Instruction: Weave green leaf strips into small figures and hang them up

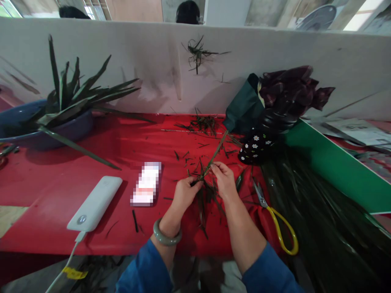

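Note:
Both my hands meet over the red cloth at the middle of the table. My left hand (187,192) pinches a cluster of narrow green leaf strips between thumb and fingers. From between the hands a long leaf strip (218,149) slants up and to the right; my right hand (223,177) has thumb and fingers closed on it. Loose strip ends (201,211) hang below the hands. How the strips cross is too small to make out. To the right of my right forearm lie scissors (276,217) with yellow handles, blades partly apart.
A blue basin (65,132) of long pointed leaves stands at left. Nearby lie a white power bank (95,203) with its cable and a phone (146,184). At right are a dark bundle (324,215), a green board (339,167) and a flowered pouch (255,144). A white partition (146,61) rises behind.

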Demonstrator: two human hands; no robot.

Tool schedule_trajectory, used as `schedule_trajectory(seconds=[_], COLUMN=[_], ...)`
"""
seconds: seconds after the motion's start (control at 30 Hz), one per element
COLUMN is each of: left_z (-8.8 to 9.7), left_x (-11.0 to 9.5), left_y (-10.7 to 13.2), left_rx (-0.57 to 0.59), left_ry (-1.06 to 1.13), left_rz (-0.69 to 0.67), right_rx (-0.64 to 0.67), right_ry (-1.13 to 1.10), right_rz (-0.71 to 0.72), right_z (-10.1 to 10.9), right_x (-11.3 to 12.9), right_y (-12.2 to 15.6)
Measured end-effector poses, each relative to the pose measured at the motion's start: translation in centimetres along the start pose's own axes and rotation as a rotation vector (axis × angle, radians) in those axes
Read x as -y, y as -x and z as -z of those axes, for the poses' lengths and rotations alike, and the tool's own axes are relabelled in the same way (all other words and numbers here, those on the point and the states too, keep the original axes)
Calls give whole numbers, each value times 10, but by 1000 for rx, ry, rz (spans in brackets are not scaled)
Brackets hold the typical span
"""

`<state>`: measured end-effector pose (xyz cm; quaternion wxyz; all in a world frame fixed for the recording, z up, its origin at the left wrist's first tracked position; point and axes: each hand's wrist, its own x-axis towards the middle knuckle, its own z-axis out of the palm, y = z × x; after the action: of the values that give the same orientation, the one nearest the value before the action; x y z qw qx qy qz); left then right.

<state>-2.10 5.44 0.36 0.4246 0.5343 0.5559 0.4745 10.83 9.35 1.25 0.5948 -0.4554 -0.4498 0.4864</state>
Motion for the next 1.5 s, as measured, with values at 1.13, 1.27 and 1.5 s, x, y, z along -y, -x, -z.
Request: schedule_trajectory(seconds=[1.13, 1.27, 1.5], left_z=[-1, 2, -1], left_x=[4, 5, 0], left_y=[-5, -7, -6], left_rx=[133, 145, 68], left_ry=[102, -85, 37], left_rz=[21, -64, 50], right_rx=[277, 224, 188], right_ry=[22, 102, 79], right_rz=[-259, -218, -218], right_z=[-9, -10, -16], right_x=[-1, -3, -5], right_y=[9, 10, 11])
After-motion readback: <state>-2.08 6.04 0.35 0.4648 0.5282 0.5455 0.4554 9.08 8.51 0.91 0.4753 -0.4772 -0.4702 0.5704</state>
